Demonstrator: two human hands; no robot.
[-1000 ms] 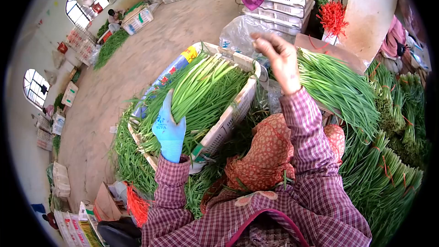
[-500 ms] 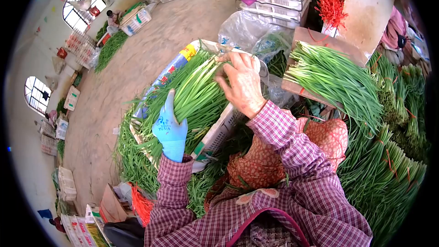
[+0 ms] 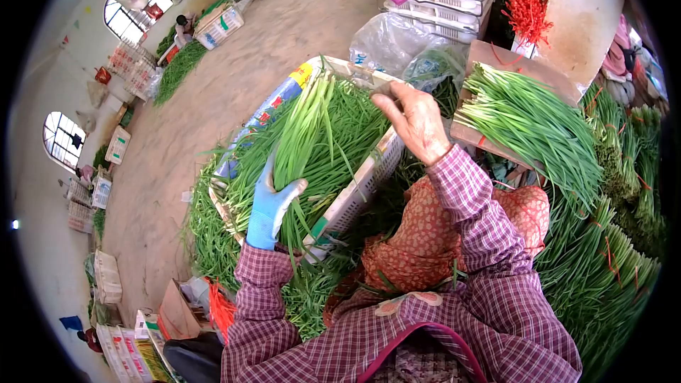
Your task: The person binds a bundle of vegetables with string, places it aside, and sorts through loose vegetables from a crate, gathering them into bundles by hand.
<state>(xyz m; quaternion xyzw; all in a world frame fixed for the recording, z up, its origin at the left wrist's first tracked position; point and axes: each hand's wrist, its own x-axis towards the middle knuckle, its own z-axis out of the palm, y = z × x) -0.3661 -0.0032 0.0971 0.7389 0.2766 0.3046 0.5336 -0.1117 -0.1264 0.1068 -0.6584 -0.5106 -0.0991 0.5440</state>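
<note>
My left hand (image 3: 275, 206), in a blue glove, grips a bunch of garlic chives (image 3: 306, 128) by its leafy part, with the pale stem ends pointing up and away from me. Beneath it, a white plastic crate (image 3: 362, 183) is heaped with loose green chives (image 3: 355, 124). My right hand (image 3: 418, 122), bare, hovers by the crate's right side, thumb apart from the slightly bent fingers, and I see nothing in it. A board (image 3: 489, 59) to the right carries a pile of trimmed-looking chives (image 3: 521, 124).
Tied chive bundles (image 3: 603, 269) lie at my right. Red ties (image 3: 528, 18) hang by a pillar (image 3: 578, 21). White crates (image 3: 443, 7) are stacked ahead beside a clear plastic bag (image 3: 390, 44). More red ties (image 3: 220, 308) lie at lower left. Another person (image 3: 184, 27) sits far off.
My right hand has left the chive stems and moved right, its fingers loosening. The bunch in my left hand is now narrower and stands more upright, separate from the heap.
</note>
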